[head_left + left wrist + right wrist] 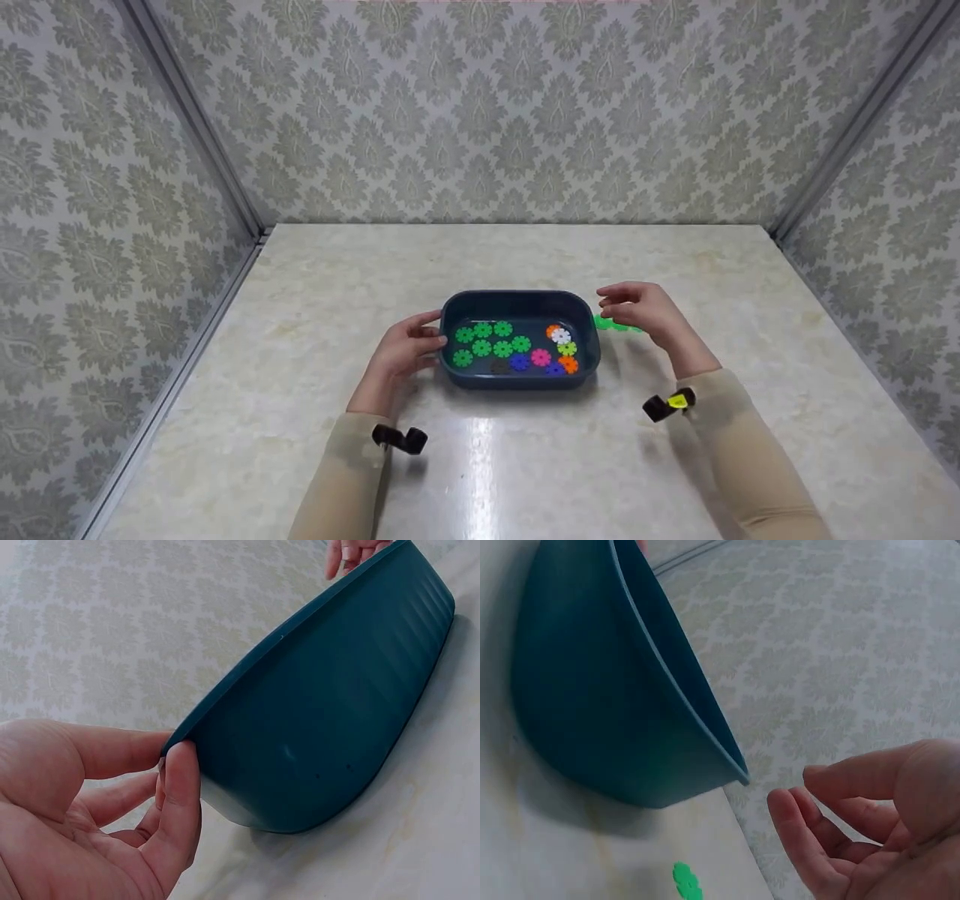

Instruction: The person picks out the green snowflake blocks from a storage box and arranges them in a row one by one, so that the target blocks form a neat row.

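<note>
A dark blue-green plastic basin [517, 381] stands on the table. Inside lie several green snowflake-shaped plastic discs [481, 348] on the left, with blue, pink [541, 358], orange, white and yellow-green ones toward the right. At the basin's left end, my left hand [407, 346] holds the rim between thumb and finger, seen closely in the left wrist view. My right hand [643, 311] hovers just off the right end, fingers loosely bent and nothing between them. Beneath it, a few more green discs [616, 323] lie on the table, partly hidden by the hand.
The pale marbled table [360, 270] meets patterned walls at the back and both sides. Grey metal strips [191, 127] run along the corners. A black strap device [400, 439] sits on each wrist over the beige sleeves.
</note>
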Demonstrator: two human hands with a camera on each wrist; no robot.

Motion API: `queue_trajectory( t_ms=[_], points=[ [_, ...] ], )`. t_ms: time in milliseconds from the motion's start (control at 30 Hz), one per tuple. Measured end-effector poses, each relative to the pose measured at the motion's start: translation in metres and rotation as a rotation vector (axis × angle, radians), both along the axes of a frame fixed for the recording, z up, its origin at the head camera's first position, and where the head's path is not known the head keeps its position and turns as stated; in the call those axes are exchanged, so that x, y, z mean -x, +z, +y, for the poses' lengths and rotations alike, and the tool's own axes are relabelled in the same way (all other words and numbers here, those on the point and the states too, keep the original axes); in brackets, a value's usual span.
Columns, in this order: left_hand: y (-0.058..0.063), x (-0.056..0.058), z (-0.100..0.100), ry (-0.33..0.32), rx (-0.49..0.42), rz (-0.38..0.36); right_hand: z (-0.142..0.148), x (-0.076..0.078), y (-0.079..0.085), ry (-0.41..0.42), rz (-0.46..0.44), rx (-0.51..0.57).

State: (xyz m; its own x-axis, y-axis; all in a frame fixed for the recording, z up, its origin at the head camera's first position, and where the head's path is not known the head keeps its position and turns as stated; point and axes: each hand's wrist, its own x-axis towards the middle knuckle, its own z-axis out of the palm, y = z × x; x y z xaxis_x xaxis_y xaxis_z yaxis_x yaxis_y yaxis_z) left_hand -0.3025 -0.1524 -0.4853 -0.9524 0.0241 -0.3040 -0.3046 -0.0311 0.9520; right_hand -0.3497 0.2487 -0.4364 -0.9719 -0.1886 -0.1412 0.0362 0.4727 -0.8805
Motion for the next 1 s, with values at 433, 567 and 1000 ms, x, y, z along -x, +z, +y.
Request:
queue_trajectory(
  t_ms=[433, 567, 1000],
  points=[
    [0.001, -0.001, 0.001, -0.003, 0.006, 0.006, -0.053, -0.003, -0.002, 0.104, 0.022, 0.093],
    [-0.001, -0.001, 0.001, -0.002, -0.013, 0.016, -0.068, -0.003, -0.007, 0.137, 0.019, 0.112],
    [0.0, 0.0, 0.001, -0.001, -0.003, 0.016, -0.102, 0.004, -0.03, 0.222, 0.042, 0.002]
  ],
)
